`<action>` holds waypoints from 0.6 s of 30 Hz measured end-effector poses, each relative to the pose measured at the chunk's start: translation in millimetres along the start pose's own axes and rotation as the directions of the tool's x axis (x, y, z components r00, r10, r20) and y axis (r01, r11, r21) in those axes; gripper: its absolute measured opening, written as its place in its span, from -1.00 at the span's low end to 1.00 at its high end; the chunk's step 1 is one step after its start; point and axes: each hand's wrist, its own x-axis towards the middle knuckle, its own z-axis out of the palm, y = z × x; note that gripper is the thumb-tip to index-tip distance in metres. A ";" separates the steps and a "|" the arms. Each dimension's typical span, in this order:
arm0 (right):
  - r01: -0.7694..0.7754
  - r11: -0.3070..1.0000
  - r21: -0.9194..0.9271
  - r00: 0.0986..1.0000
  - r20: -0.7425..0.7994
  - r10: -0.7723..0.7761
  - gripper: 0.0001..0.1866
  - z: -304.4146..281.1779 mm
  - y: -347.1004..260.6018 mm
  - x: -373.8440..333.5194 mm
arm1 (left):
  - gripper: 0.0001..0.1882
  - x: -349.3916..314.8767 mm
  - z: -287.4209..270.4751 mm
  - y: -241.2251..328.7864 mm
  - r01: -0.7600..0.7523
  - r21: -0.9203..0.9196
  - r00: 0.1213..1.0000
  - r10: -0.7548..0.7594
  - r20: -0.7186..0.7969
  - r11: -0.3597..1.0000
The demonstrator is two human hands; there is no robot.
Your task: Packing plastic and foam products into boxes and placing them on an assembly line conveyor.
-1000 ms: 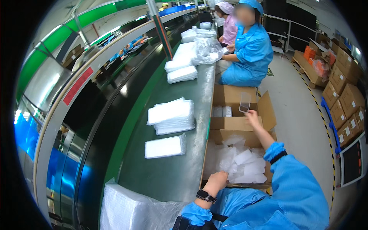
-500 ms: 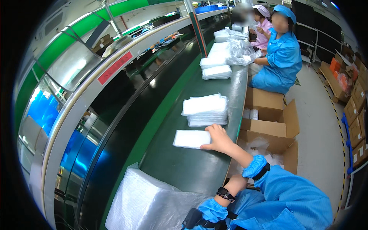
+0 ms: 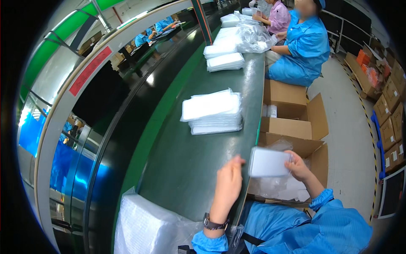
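My right hand [image 3: 297, 167] grips the right end of a flat white pack [image 3: 268, 162] in clear film, held above an open carton [image 3: 319, 169]. The pack is slightly blurred. To its left, over the conveyor's edge, is my left hand [image 3: 228, 182], with a dark watch on the wrist. Its fingers bend toward the pack but stay apart from it; blur at the fingertips hides how far they close. A stack of similar film-wrapped white packs [image 3: 213, 112] lies farther up the green conveyor belt [image 3: 177, 169].
A large film-wrapped white bundle [image 3: 144, 224] stands at the near left on the belt. Beyond the stack lie more white packs [image 3: 225, 62] and crumpled clear bags [image 3: 256, 38]. A second open carton [image 3: 287, 127] stands beside the belt. A co-worker in blue [image 3: 302, 46] sits farther along.
My right hand has lifted the white pack off the belt and carried it right, over the carton. My left hand has risen onto the belt's near side. The view has shifted somewhat.
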 end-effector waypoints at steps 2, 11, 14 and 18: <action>-0.062 0.998 -0.020 0.998 0.027 0.062 -0.56 -4.4 0.7 -8.8 | -0.54 -11.1 14.9 -3.4 0.083 -0.149 0.952 -0.034 0.305 0.985; -0.194 0.981 -0.024 0.972 0.129 0.195 -0.52 -45.0 19.0 6.2 | -0.82 -9.4 48.8 2.9 0.181 -0.052 0.937 -0.156 0.313 0.982; -0.292 0.949 0.122 0.951 0.141 0.275 -0.49 -63.4 37.8 5.5 | -0.78 1.4 73.3 7.3 0.094 -0.025 0.972 -0.087 0.220 0.995; -0.447 0.851 0.275 0.894 0.107 0.435 -0.39 -81.7 46.7 -2.7 | -0.72 20.8 118.9 17.0 -0.119 0.055 0.987 0.112 0.115 0.991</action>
